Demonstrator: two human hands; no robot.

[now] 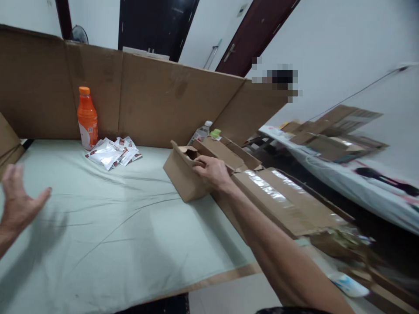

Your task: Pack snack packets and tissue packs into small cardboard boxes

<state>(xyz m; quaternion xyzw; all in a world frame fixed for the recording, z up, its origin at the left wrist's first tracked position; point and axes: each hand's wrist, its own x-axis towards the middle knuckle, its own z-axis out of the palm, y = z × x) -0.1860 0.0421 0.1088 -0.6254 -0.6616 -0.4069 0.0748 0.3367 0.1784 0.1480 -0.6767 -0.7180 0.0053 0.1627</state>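
A small brown cardboard box (185, 176) sits at the right side of the cloth-covered table, its top at least partly open. My right hand (211, 172) grips the near right rim of that box, thumb and fingers closed on the cardboard. Over the left edge of the table my left hand (19, 200) hovers with its fingers spread, holding nothing; it is slightly blurred. An orange bottle (87, 120) stands upright against the cardboard wall at the back. In front of it lie several white sachets (113, 152) in a loose pile.
A tall cardboard wall (157, 96) runs along the table's back. Right of the table are taped cardboard boxes (278, 200), with a clear bottle (203, 131) behind the small box. Another cardboard piece (8, 141) stands at far left. A person's head, pixelated, shows beyond the wall.
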